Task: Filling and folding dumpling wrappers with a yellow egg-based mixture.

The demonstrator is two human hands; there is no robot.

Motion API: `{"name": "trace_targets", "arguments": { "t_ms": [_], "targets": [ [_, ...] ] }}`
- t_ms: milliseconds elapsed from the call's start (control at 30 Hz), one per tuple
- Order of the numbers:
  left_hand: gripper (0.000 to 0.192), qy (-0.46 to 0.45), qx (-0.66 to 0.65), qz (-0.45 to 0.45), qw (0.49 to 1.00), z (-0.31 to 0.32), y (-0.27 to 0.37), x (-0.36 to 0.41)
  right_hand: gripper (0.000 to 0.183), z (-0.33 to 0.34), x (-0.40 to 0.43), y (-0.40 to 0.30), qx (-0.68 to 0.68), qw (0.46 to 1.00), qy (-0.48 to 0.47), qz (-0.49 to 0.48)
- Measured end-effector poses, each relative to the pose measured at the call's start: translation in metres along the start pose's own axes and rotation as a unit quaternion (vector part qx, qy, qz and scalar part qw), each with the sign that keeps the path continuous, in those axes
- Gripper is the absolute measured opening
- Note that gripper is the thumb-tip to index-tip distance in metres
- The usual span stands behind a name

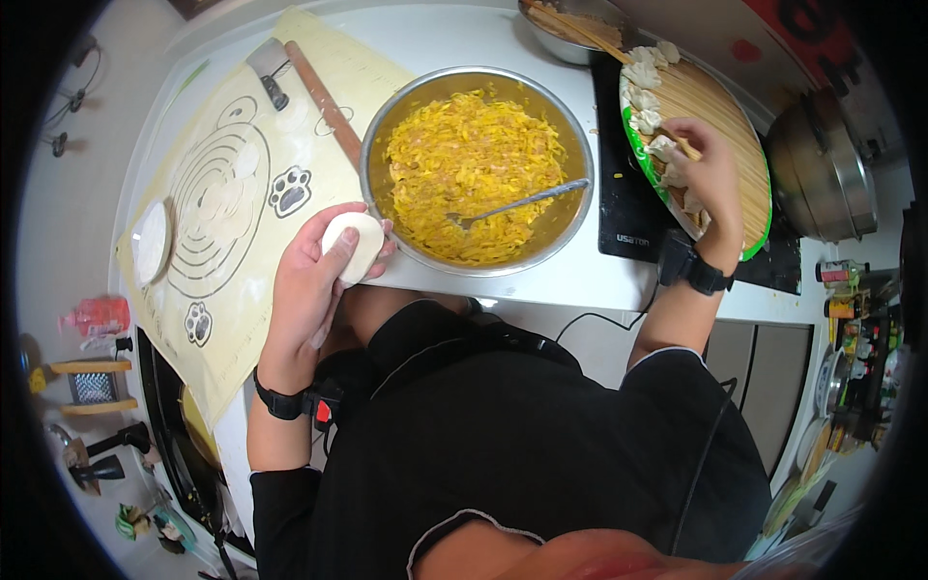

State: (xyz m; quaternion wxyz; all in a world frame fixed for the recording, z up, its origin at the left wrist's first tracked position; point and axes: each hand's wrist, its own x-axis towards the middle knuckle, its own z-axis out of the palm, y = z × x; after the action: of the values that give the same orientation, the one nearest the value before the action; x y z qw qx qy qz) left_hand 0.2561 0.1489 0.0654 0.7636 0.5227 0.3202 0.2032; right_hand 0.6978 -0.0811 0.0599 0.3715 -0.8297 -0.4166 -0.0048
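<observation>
My left hand (319, 254) holds a round white dough wrapper (353, 248), thumb on top, at the near left rim of a steel bowl (377, 80). That bowl holds shredded yellow filling (471, 167) with a metal spoon (518, 201) lying in it. My right hand (703, 163) is over the left side of a round, green-edged slatted tray (732, 145), its fingers curled downward beside a row of white pleated dumplings (644, 98). A small tan piece shows at its fingertips; whether it is gripped cannot be made out. The hand partly hides the row.
On the printed dough mat (239, 304) lie a cleaver (270, 76), a wooden rolling pin (322, 101), thin dough rounds (246, 159) and a white bowl (152, 241). A smaller bowl with chopsticks (580, 32) stands behind. The tray rests over a black cooktop (627, 217), beside a steel pot (823, 167).
</observation>
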Motion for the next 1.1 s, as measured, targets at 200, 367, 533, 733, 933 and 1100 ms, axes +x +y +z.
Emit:
{"name": "trace_targets", "arguments": {
  "t_ms": [200,367,533,733,933,1100],
  "targets": [
    [0.040,0.015,-0.059,0.038,0.997,0.004,0.001,0.003,0.018,0.017,-0.023,-0.089,0.015,0.992,-0.027,-0.124],
    [0.039,0.029,-0.036,0.046,0.998,0.009,0.006,0.005,0.020,0.070,-0.043,-0.140,-0.096,0.941,-0.182,-0.270],
    [0.037,0.017,-0.047,0.047,0.998,0.004,0.001,0.007,0.009,0.077,-0.043,-0.148,-0.133,0.918,-0.217,-0.306],
    [0.042,0.011,-0.099,0.049,0.994,0.002,0.002,0.005,0.013,0.089,-0.051,-0.159,-0.075,0.919,-0.266,-0.282],
    [0.048,-0.015,-0.133,0.062,0.989,0.003,0.002,0.009,0.016,0.088,-0.050,-0.162,0.003,0.930,-0.288,-0.228],
    [0.047,-0.029,-0.133,0.075,0.988,0.004,-0.003,0.014,0.016,0.079,-0.045,-0.157,0.072,0.933,-0.283,-0.210]
  ]
}}
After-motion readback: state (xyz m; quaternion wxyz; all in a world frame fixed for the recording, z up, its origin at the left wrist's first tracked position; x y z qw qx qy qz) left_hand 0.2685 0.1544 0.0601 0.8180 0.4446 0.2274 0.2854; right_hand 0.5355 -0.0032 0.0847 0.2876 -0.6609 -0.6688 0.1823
